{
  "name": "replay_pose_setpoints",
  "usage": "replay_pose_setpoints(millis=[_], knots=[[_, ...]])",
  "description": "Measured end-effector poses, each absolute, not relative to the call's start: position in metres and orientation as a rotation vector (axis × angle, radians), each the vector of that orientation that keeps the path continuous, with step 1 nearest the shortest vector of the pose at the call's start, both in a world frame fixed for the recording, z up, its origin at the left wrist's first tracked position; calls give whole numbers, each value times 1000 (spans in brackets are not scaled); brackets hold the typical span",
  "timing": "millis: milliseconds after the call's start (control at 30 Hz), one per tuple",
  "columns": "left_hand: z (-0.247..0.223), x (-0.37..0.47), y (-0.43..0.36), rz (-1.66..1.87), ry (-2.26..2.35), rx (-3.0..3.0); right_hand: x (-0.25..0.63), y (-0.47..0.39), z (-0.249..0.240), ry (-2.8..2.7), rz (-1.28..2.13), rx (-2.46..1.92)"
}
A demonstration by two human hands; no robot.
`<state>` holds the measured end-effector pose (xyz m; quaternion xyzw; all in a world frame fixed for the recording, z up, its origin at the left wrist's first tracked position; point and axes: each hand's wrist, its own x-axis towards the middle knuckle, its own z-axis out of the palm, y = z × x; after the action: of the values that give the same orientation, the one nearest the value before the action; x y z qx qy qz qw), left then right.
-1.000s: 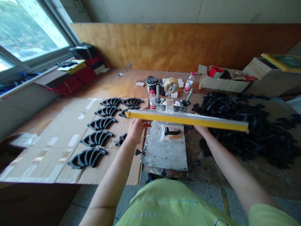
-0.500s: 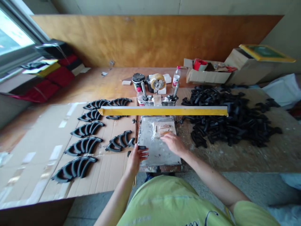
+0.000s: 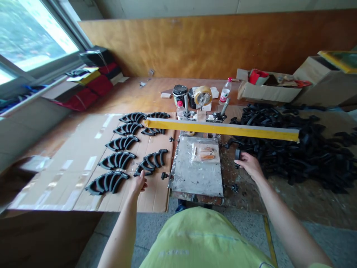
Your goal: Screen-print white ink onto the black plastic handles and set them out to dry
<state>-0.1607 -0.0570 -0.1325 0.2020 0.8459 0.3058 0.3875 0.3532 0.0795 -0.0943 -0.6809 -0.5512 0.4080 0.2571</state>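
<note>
Plainly, the right hand (image 3: 249, 163) pinches a black piece (image 3: 237, 154) — the left hand's (image 3: 140, 182) fingers, half hidden, I can't judge.

A yellow-green T-shirt (image 3: 206, 245) covers the torso — crossed by a thin, pale bluish line (image 3: 209, 235). Small lettering (image 3: 173, 252), too blurred to read, sits toward the shirt's left edge; a dark curved stroke (image 3: 266, 264) marks its lower right — partly cut off.

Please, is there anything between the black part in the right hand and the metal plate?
Nothing visible stands between the black part in the right hand and the metal plate. The yellow bar shows above that line in the picture, not across it.
</note>
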Motion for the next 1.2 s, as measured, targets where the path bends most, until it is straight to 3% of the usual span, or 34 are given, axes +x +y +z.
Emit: replay_pose_setpoints(millis=[67, 167, 367, 500, 1033, 1200], knots=[[-116, -153, -46, 807, 2146, 557, 329, 89, -75, -1366, 1266, -1536], [-73, -123, -14, 1029, 1972, 770, 284, 105, -61, -1580, 1220, -1366], [25, -57, 52, 1502, 1543, 1071, 231, 122, -86, -2230, 677, -1254], [61, -33, 65, 1595, 1280, 1070, 230, 110, -94, -2430, 341, -1271], [62, -22, 59, 1568, 1234, 1077, 210, 91, -80, -2697, 147, -1281], [51, -26, 47, 1528, 1307, 1080, 227, 98, -79, -2570, 283, -1323]])
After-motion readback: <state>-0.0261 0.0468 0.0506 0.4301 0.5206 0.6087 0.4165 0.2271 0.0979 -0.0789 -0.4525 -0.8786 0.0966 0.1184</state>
